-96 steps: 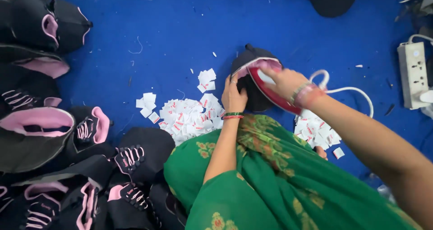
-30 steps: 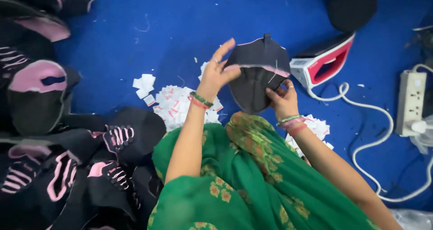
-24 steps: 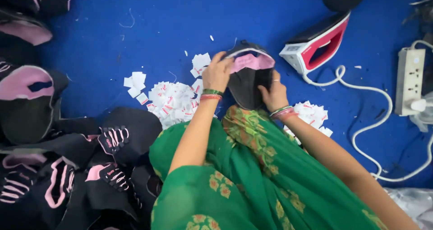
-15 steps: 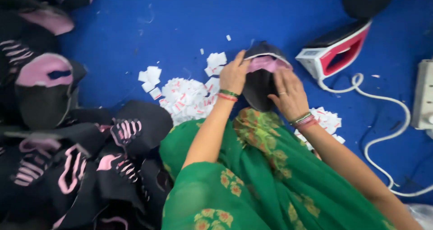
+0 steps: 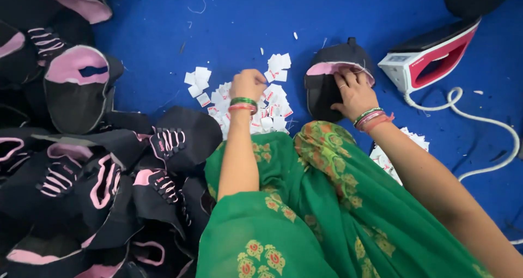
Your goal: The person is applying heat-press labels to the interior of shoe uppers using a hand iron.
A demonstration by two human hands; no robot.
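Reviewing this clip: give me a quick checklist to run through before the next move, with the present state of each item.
1. Right hand steadies the black and pink shoe upper: ok.
2. Left hand is on the pile of white labels: ok.
3. A single label pinched: cannot tell, fingers curl over the pile.
4. Iron stands apart from both hands: ok.
5. Iron cord clear of the right forearm: cannot tell.
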